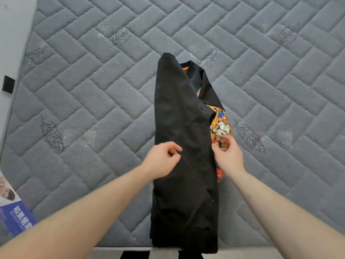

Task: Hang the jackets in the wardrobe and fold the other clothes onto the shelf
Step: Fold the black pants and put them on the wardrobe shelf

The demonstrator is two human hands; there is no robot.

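Note:
A black garment [183, 139] with a colourful cartoon print [220, 126] and an orange neck label lies lengthwise on the grey quilted mattress [93, 101]. It is folded into a narrow strip, collar at the far end and hem at the near edge. My left hand [163, 157] hovers over the black fabric at mid-length, fingers loosely curled and holding nothing. At the garment's right edge, my right hand [227, 154] has its thumb by the black fold and blurred fingers over the print. Whether it pinches the cloth is unclear.
The mattress fills most of the view, with bare quilted surface on both sides of the garment. A blue printed package [16, 219] lies at the near left corner. A pale wall with a small black fitting [8, 84] runs along the left.

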